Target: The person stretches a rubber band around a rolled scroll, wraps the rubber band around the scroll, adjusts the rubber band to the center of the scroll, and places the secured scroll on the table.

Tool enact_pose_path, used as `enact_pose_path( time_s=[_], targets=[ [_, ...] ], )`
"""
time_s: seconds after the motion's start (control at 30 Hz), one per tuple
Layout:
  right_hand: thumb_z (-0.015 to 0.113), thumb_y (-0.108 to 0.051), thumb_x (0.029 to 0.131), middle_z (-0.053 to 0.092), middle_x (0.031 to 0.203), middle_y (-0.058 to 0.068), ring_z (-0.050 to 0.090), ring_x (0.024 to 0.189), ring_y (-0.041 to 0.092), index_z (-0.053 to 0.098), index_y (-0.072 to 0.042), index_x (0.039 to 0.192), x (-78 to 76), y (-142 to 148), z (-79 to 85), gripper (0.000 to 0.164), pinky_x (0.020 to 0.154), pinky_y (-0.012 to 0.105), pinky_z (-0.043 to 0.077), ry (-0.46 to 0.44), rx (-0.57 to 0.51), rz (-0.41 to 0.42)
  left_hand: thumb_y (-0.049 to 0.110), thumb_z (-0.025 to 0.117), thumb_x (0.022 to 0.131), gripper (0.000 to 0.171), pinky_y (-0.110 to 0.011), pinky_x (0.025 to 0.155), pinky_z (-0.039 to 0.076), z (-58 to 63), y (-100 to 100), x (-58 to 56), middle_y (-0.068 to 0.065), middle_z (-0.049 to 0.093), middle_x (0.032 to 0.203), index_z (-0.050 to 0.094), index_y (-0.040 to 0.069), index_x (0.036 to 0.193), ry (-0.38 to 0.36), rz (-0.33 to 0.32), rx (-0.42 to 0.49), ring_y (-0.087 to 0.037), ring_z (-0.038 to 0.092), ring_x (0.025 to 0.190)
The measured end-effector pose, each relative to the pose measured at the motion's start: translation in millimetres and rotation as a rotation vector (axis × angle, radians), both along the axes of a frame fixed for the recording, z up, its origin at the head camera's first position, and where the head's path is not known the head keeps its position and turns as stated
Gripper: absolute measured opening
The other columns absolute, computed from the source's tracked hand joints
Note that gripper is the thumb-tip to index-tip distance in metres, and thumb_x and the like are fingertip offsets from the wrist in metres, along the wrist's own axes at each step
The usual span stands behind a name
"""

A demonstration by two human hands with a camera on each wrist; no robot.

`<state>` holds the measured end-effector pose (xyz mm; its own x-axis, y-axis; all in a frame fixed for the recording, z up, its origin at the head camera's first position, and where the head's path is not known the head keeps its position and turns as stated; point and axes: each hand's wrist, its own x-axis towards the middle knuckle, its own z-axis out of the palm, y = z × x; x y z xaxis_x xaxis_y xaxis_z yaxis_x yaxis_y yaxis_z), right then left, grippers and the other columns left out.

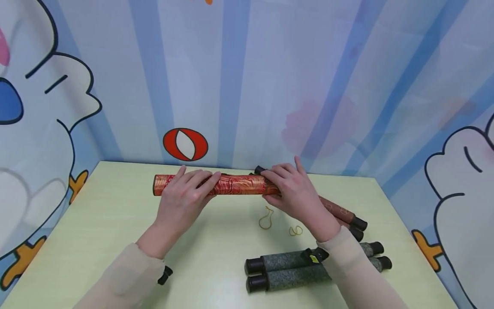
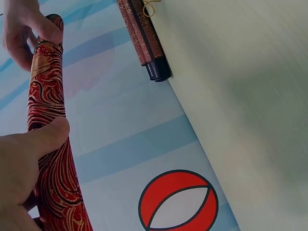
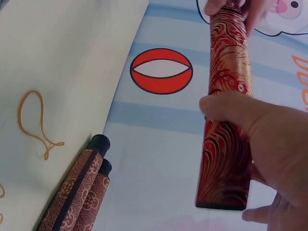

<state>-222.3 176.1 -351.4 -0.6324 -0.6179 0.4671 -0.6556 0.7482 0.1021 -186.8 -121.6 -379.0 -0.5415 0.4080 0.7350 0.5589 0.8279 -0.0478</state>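
Both hands hold a long red-and-gold patterned roll (image 1: 241, 185) level above the far part of the table. My left hand (image 1: 186, 198) grips it toward its left end, thumb across the near side in the left wrist view. The right hand (image 1: 296, 191) grips the right end, its thumb lying over the swirling pattern (image 3: 224, 144) in the right wrist view. That end looks flat with a dark rim. Behind and below the right hand lie two brown patterned rolls (image 1: 336, 210) with black end caps, partly covered by the hand.
Two thin yellow loops, one larger (image 1: 265, 228) and one smaller (image 1: 295, 234), lie on the pale table (image 1: 115, 223). Two grey-green rolls (image 1: 287, 260) with black caps lie nearer, under the right forearm. A printed cartoon backdrop (image 1: 262, 86) stands right behind the table's far edge.
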Motion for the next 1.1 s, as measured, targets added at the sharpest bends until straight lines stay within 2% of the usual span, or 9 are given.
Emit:
enact_pose_path(
  time_s=[0.17, 0.27, 0.4, 0.53, 0.73, 0.9, 1.1],
  targets=[
    [0.095, -0.031, 0.083, 0.075, 0.124, 0.009, 0.066, 0.121, 0.033, 0.073, -0.011, 0.136, 0.4, -5.4, 2.2, 0.061, 0.122, 0.072, 0.031, -0.019, 0.001, 0.023, 0.017, 0.099, 0.076, 0.06, -0.062, 0.107, 0.053, 4.5, 2.6, 1.6, -0.009, 0.077, 0.115, 0.078, 0.015, 0.132, -0.038, 0.006, -0.004, -0.029, 0.075, 0.106],
    [0.095, -0.036, 0.083, 0.073, 0.128, 0.01, 0.065, 0.124, 0.033, 0.07, -0.01, 0.14, 2.6, -0.4, 4.5, 0.068, 0.122, 0.072, 0.028, -0.03, 0.003, -0.005, 0.018, 0.099, 0.076, 0.06, -0.062, 0.107, 0.053, 6.8, 2.5, 2.0, -0.009, 0.077, 0.116, 0.078, 0.016, 0.133, -0.059, 0.013, -0.005, -0.029, 0.075, 0.107],
    [0.095, -0.036, 0.083, 0.073, 0.126, 0.01, 0.065, 0.123, 0.035, 0.072, -0.01, 0.135, 2.6, 6.7, 6.4, 0.063, 0.121, 0.074, 0.029, -0.018, 0.018, -0.037, 0.019, 0.099, 0.077, 0.06, -0.062, 0.107, 0.053, 9.6, 1.4, 2.4, -0.009, 0.078, 0.117, 0.078, 0.016, 0.133, -0.071, 0.017, -0.02, -0.03, 0.075, 0.107],
    [0.095, -0.032, 0.082, 0.075, 0.121, 0.009, 0.066, 0.12, 0.034, 0.076, -0.011, 0.128, 0.8, 3.8, 5.3, 0.055, 0.12, 0.075, 0.03, -0.003, 0.014, -0.019, 0.017, 0.099, 0.076, 0.059, -0.062, 0.107, 0.053, 9.9, 0.4, 2.8, -0.009, 0.078, 0.116, 0.078, 0.016, 0.132, -0.06, 0.019, -0.021, -0.03, 0.075, 0.107],
    [0.094, -0.037, 0.082, 0.075, 0.122, 0.008, 0.065, 0.121, 0.033, 0.075, -0.012, 0.131, 0.3, -4.3, 4.5, 0.059, 0.121, 0.074, 0.031, -0.007, 0.025, 0.01, 0.017, 0.099, 0.076, 0.059, -0.062, 0.107, 0.053, 9.0, 2.8, 2.6, -0.009, 0.078, 0.115, 0.078, 0.015, 0.132, -0.049, 0.0, -0.016, -0.029, 0.075, 0.106],
    [0.094, -0.041, 0.083, 0.073, 0.127, 0.009, 0.064, 0.124, 0.034, 0.072, -0.011, 0.137, 4.5, 2.3, 6.8, 0.066, 0.121, 0.074, 0.029, -0.01, 0.04, -0.035, 0.018, 0.099, 0.076, 0.061, -0.062, 0.107, 0.053, 9.8, 2.5, 2.5, -0.009, 0.078, 0.116, 0.078, 0.015, 0.133, -0.068, 0.013, -0.021, -0.03, 0.075, 0.107],
    [0.093, -0.034, 0.085, 0.074, 0.125, 0.009, 0.065, 0.122, 0.034, 0.074, -0.011, 0.132, 1.3, 1.6, 6.2, 0.056, 0.121, 0.074, 0.029, -0.018, 0.04, -0.026, 0.018, 0.099, 0.077, 0.06, -0.063, 0.107, 0.052, 11.9, 2.3, 2.5, -0.01, 0.078, 0.115, 0.078, 0.015, 0.133, -0.054, 0.016, -0.038, -0.03, 0.076, 0.106]
  ],
)
